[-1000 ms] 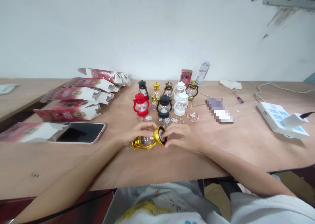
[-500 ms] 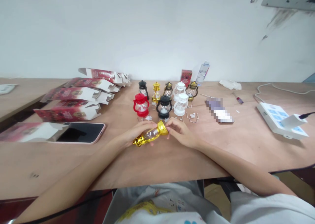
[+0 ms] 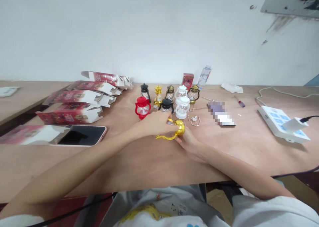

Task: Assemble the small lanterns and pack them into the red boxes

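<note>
A shiny gold toy lantern (image 3: pixel 179 128) is tilted over the table in front of me, held between both hands. My left hand (image 3: pixel 158 123) is closed over its clear middle and hides most of it; the curved gold side arm sticks out below. My right hand (image 3: pixel 188 141) grips the lantern's gold end from the right, its fingertips partly hidden behind it. Just beyond my hands stand a red lantern (image 3: pixel 143 107), a black lantern (image 3: pixel 166 104) partly covered by my left hand, and a white lantern (image 3: pixel 183 107).
More small lanterns stand in a back row, including a gold one (image 3: pixel 158 94). Bent wire pieces (image 3: pixel 194 120) lie right of them. Opened red boxes (image 3: pixel 74 113) and a phone (image 3: pixel 82 135) are at left. A screwdriver (image 3: pixel 241 103) and a white power strip (image 3: pixel 280 124) lie at right.
The gold lantern has moved right and turned, its gold end now toward my right hand. My left hand has shifted right and now covers the lantern's middle from above.
</note>
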Available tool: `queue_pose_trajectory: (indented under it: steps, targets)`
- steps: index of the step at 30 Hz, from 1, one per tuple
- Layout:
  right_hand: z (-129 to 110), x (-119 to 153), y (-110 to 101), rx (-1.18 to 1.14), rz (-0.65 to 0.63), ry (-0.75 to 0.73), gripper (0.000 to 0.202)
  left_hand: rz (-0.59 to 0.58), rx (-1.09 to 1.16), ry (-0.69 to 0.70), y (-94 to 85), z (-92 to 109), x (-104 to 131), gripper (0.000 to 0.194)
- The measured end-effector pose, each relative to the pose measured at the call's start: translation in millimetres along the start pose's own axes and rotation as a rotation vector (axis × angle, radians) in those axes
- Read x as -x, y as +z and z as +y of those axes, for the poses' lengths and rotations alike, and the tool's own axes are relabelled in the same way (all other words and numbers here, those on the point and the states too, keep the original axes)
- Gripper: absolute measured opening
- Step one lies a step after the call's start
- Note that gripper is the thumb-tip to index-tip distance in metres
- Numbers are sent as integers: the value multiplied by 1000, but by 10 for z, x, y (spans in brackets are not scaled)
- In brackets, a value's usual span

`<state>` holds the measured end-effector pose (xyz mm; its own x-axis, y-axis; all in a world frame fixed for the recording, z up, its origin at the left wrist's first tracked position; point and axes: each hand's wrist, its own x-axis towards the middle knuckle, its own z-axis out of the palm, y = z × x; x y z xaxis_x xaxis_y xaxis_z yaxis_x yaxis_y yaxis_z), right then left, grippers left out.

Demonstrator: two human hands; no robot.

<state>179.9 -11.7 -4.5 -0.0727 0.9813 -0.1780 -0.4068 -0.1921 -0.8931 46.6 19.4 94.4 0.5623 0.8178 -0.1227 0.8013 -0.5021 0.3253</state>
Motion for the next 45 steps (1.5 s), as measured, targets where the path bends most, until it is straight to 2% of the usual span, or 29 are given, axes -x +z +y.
queue_pose_trajectory:
  steps: [6,9,12,14,17,18,20,23,27,29,31,36,38,42,45]
  targets:
    - [-95,-38,-91,81,-50,86,14,-17,-409,229,-258,375,-144,43]
    - [-174,-62,-130,158,-53,89,17,35,-605,370,-318,437,-195,39]
    - [-268,-55,-165,257,-51,60,21,147,-796,511,-392,425,-191,35]
    - [-321,-23,-189,480,-87,-62,23,242,-881,583,-463,401,-160,34]
    - [-347,37,-228,1027,-180,-293,20,361,-940,635,-598,396,-133,32]
    - [-340,52,-241,1173,-205,-328,19,392,-947,649,-642,412,-146,33]
    - [-312,69,-263,1297,-234,-321,15,434,-939,679,-708,477,-222,34]
    - [-280,90,-278,1316,-270,-283,4,457,-896,748,-710,642,-462,36]
    - [-304,168,-277,1359,-284,-277,4,472,-903,856,-503,908,-858,38]
    - [-335,215,-301,1295,-277,-271,4,438,-923,858,-349,1016,-1015,37]
    - [-368,250,-361,1105,-257,-237,8,375,-936,849,-202,1086,-1135,35]
    - [-457,290,-642,313,-290,57,35,246,-932,804,21,1124,-1334,31]
    - [-493,294,-751,113,-223,115,35,186,-940,771,52,1119,-1365,32]
    - [-571,245,-908,103,1,107,19,138,-954,716,68,1104,-1338,32]
    - [-664,150,-998,199,30,122,11,129,-959,697,73,1072,-1307,32]
